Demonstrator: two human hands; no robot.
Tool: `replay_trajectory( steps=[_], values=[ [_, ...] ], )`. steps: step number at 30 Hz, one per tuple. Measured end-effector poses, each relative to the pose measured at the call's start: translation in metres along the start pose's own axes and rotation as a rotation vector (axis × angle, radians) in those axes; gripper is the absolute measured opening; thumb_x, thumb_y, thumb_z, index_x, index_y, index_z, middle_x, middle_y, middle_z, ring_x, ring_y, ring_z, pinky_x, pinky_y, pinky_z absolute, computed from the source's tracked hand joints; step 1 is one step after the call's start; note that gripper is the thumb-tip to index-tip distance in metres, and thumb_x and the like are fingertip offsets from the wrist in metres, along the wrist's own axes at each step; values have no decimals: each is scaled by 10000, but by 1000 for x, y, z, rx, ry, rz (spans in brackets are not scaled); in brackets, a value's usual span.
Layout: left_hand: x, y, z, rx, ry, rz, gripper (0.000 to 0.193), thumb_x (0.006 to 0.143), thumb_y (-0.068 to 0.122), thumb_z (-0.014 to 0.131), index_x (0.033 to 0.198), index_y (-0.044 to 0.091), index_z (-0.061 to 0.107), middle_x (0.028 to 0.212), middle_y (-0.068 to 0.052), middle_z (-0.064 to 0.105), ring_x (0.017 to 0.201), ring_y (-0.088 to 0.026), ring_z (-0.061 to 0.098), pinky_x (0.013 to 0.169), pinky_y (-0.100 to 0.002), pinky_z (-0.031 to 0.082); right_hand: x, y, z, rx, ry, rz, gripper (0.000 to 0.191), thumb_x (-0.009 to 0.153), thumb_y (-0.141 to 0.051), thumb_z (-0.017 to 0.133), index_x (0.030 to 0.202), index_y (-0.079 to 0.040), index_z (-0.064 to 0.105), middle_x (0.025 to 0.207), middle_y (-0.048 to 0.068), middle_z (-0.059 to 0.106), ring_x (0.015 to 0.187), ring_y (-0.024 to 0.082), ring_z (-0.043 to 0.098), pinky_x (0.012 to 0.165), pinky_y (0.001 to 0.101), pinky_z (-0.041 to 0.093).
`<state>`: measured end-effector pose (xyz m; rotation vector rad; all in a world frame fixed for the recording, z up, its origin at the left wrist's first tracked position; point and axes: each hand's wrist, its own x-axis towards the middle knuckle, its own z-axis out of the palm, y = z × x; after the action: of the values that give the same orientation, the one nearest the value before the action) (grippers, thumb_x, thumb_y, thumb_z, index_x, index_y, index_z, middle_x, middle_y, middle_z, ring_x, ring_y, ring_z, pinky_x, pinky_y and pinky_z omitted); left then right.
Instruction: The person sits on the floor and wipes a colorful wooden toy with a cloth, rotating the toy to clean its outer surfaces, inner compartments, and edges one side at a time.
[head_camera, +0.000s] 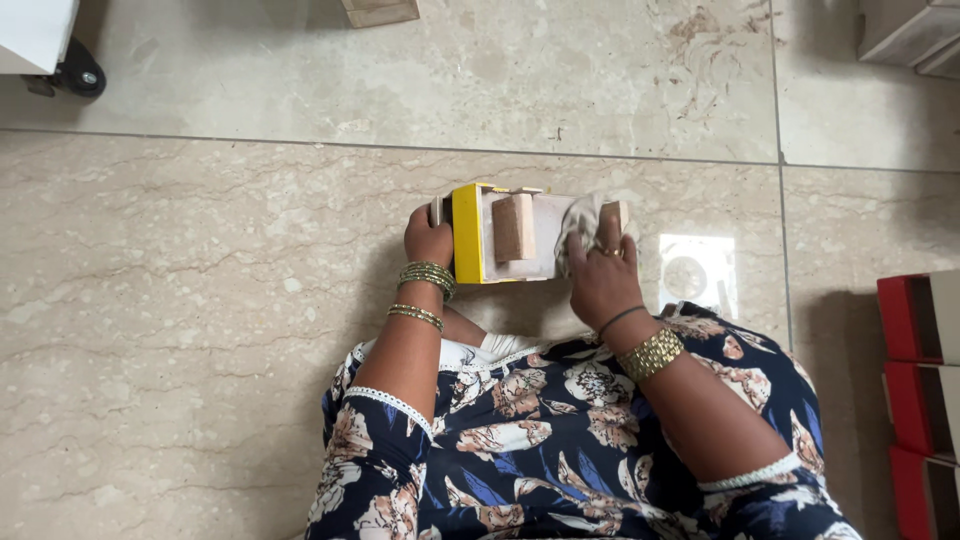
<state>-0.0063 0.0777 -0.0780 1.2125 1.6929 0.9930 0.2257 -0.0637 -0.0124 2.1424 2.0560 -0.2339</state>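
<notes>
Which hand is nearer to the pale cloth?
Right. The right hand presses the pale cloth onto the wooden piece's right end; the left hand holds the yellow left end, away from the cloth.

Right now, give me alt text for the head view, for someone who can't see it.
Seen from above, a seated person holds a yellow-edged wooden box on a tiled floor: the left hand grips its end, the right hand presses a cloth on it. Red boxes stand at right.

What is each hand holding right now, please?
Left hand: closed, gripping the yellow end of the wooden box.
Right hand: closed on a pale cloth.
</notes>
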Motion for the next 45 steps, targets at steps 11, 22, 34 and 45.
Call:
replay_trajectory(
  steps=[11,22,34,45],
  values=[
    [3,2,-7,5,-93,-27,408,817,38,571,1214,75,656,1040,-130,754,936,-257,725,854,-371,550,-12,120,-44,1253,258,258,310,902,-72,614,1210,-52,638,977,166,722,775,223,732,681,391,630],
    [1,4,-7,-61,-72,-40,422,800,17,551,1204,43,670,1074,-138,760,968,-252,734,879,-362,558,41,111,11,1219,-133,295,601,834,14,548,1424,-91,595,1101,102,719,963,188,656,853,343,535],
    [-1,10,-4,-15,-84,-98,441,807,57,563,1240,42,642,1104,-168,749,1006,-287,730,898,-387,556,-10,83,-27,940,-449,-69,382,812,4,644,1166,-95,746,973,161,782,846,249,727,724,358,604],
    [-5,3,-2,-61,-59,-21,361,851,47,623,1211,65,639,1111,-109,745,993,-231,724,890,-357,561,-44,-40,-49,519,312,-480,218,727,-32,681,943,-43,665,982,178,651,952,390,645,834,469,540]
  ],
)
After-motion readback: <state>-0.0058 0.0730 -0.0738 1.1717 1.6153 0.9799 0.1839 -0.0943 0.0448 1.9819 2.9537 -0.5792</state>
